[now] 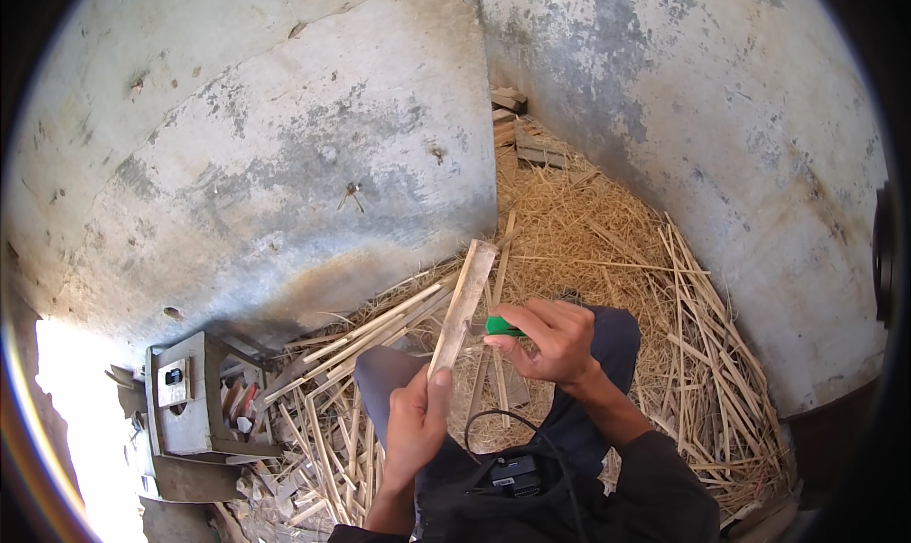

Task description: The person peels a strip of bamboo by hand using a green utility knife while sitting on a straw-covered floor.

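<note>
A flat strip of wood (462, 306) slants up and away from my left hand (418, 423), which grips its near end with the thumb along the face. My right hand (548, 343) is closed around a small tool with a green handle (503, 327), held beside the strip's right edge about halfway along. The tool's working end is too small to make out, so I cannot tell whether it touches the wood. Both hands are above my lap, between my dark-trousered knees (615, 353).
Long thin wooden sticks (365, 328) lie left, and more sticks (716, 353) pile up right. Straw-like shavings (569, 222) cover the floor. A grey wooden box (185, 420) stands at left. Wood blocks (541, 149) sit in the corner between worn walls (285, 163). A black cable (503, 413) loops over my lap.
</note>
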Available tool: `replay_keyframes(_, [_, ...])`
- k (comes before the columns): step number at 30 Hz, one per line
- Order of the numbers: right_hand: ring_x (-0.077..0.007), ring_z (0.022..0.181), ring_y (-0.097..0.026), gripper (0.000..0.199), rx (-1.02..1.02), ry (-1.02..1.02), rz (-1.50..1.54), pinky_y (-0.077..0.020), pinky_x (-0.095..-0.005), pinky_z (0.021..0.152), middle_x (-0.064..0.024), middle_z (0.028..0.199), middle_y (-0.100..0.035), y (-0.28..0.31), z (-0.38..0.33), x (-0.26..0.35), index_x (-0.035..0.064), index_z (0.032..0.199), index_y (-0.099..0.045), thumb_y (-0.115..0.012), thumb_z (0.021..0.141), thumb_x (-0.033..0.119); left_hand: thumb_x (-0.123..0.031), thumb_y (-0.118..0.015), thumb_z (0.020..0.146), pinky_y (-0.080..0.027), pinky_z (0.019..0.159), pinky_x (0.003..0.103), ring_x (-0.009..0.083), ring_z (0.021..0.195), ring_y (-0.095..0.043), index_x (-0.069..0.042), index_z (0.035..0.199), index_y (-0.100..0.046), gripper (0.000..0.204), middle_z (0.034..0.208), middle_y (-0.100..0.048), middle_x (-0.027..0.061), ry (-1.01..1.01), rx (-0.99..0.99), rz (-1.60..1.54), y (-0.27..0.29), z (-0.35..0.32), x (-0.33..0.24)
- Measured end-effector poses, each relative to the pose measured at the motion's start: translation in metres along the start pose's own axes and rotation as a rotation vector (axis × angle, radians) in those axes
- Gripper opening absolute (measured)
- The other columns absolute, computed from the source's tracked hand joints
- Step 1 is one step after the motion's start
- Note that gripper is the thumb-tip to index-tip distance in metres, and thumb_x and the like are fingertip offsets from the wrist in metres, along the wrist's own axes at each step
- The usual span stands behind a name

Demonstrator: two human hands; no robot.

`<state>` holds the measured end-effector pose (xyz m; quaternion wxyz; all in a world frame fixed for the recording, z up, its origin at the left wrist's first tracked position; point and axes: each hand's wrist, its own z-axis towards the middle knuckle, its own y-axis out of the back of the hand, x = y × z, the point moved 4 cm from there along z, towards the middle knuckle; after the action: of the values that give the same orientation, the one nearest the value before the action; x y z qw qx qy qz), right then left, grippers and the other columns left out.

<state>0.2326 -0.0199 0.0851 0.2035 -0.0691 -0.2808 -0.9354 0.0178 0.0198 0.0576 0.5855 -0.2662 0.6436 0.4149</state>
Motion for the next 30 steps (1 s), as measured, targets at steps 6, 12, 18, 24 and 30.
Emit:
replay_keyframes(6, [-0.0187, 0.054, -0.062, 0.029, 0.012, -0.029, -0.024, -0.0463, -0.0339, 0.050, 0.0006, 0.069, -0.065, 0.005, 0.001, 0.008, 0.0142, 0.103, -0.079, -0.085, 0.089, 0.039, -0.032, -0.046, 0.118, -0.030, 0.052, 0.027, 0.0058, 0.055, -0.038, -0.007, 0.086, -0.055, 0.042, 0.066, -0.048, -0.0042, 0.172, 0.204, -0.354, 0.003, 0.004, 0.020])
replay_keyframes(12, [-0.0206, 0.056, -0.065, 0.026, -0.093, -0.100, -0.002, -0.0485, -0.0344, 0.051, -0.0018, 0.073, -0.070, 0.001, -0.001, -0.008, 0.0131, 0.101, -0.080, -0.084, 0.091, 0.036, -0.023, -0.054, 0.115, -0.038, 0.053, 0.033, 0.0103, 0.056, -0.049, 0.002, 0.097, -0.063, 0.031, 0.062, -0.050, 0.0025, -0.093, -0.144, 0.247, 0.000, 0.005, -0.005])
replay_keyframes(18, [-0.0209, 0.059, -0.068, 0.026, -0.006, -0.130, 0.015, -0.0510, -0.0331, 0.053, -0.0040, 0.077, -0.073, 0.005, 0.004, -0.006, 0.0107, 0.101, -0.080, -0.085, 0.090, 0.034, -0.023, -0.055, 0.114, -0.037, 0.055, 0.032, 0.0066, 0.062, -0.044, 0.002, 0.101, -0.067, 0.030, 0.064, -0.046, 0.0014, -0.022, -0.038, 0.035, 0.004, 0.005, 0.017])
replay_keyframes(24, [-0.0215, 0.063, -0.072, 0.030, 0.050, -0.241, 0.437, -0.0539, -0.0324, 0.055, -0.0055, 0.084, -0.077, -0.009, 0.001, -0.027, 0.0080, 0.104, -0.080, -0.085, 0.091, 0.034, -0.022, -0.054, 0.114, -0.036, 0.055, 0.032, 0.0060, 0.063, -0.042, 0.003, 0.103, -0.067, 0.030, 0.064, -0.046, 0.0010, -0.006, -0.030, 0.024, 0.005, 0.003, 0.009])
replay_keyframes(30, [-0.0205, 0.061, -0.071, 0.029, -0.010, -0.131, 0.175, -0.0527, -0.0324, 0.054, -0.0044, 0.081, -0.076, -0.010, 0.007, -0.017, 0.0093, 0.104, -0.081, -0.084, 0.093, 0.036, -0.024, -0.052, 0.115, -0.036, 0.056, 0.031, 0.0065, 0.063, -0.042, 0.003, 0.109, -0.067, 0.031, 0.066, -0.049, -0.0015, -0.040, -0.063, 0.135, 0.010, 0.006, 0.006])
